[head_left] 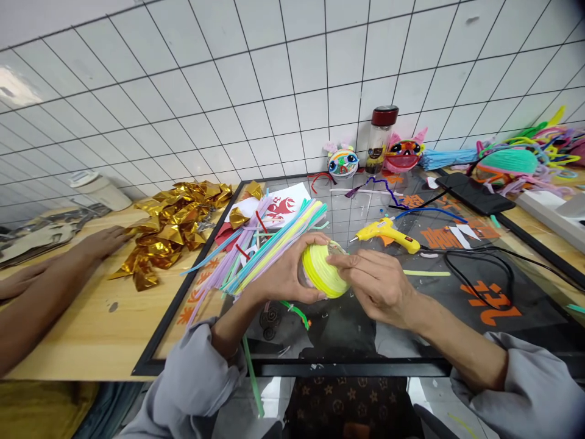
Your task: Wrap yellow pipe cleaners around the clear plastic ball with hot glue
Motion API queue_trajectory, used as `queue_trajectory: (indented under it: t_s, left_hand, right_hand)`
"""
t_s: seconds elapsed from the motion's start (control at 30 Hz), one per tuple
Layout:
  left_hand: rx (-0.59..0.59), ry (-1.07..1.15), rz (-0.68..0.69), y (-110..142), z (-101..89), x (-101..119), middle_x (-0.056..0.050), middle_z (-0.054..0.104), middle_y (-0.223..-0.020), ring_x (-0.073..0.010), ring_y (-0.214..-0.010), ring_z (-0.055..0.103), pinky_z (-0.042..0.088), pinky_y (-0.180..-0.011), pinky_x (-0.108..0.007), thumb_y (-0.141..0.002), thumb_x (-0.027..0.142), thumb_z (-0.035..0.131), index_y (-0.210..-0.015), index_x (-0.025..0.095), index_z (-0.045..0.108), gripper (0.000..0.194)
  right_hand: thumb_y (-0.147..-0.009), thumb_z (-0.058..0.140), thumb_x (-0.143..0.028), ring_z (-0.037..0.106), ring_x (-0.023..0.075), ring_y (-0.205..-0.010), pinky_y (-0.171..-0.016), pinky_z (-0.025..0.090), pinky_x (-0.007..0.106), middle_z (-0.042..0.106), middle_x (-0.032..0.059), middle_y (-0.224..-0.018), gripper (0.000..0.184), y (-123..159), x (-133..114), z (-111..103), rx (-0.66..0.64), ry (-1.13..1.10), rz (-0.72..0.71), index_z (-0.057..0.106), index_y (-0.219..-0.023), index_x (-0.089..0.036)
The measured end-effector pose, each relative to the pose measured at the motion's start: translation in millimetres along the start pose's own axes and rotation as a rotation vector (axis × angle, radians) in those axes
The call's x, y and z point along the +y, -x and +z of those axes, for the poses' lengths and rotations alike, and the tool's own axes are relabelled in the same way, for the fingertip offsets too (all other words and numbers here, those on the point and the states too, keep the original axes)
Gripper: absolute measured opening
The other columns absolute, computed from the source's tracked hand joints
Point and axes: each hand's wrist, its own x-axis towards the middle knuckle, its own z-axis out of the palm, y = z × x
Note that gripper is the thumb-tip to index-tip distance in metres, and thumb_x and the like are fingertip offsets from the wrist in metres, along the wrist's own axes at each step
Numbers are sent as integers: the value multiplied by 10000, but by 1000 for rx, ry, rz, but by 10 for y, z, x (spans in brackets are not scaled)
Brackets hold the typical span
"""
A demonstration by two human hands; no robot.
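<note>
A white paper [299, 194] bears a red printed figure; more to the right, the bottle [379, 143] has a dark label, too small to read. Farther right, large orange characters [491, 303] are seen on the glass board [411, 341]. The wooden table [91, 341] carries gold foil pieces [171, 225] at left, near another person's hand [107, 239], and the black-framed board lies toward the right, before a white tiled wall [219, 103]. The left hand [286, 271] curves its fingers and thumb firmly around the yellow ball [322, 277], above the middle of the board. The right hand [384, 286] has its fingers curled together, the index fingertip touching the ball's right side; whether they pinch a strand, I cannot tell
</note>
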Motion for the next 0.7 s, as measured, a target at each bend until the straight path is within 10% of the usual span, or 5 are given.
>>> queue_trajectory:
  t_s: [0.7]
  left_hand:
    - [-15,-51,175,-15,5,-21,-124,513,-1380,-331,-1348,503,385,-1175,-551,-680,359,878,-1327,270,425,795]
  right_hand:
    - [-848,482,35,625,196,-751,-641,485,332,768,157,-1094,223,24,18,-2,1,-28,5,598,-917,-142]
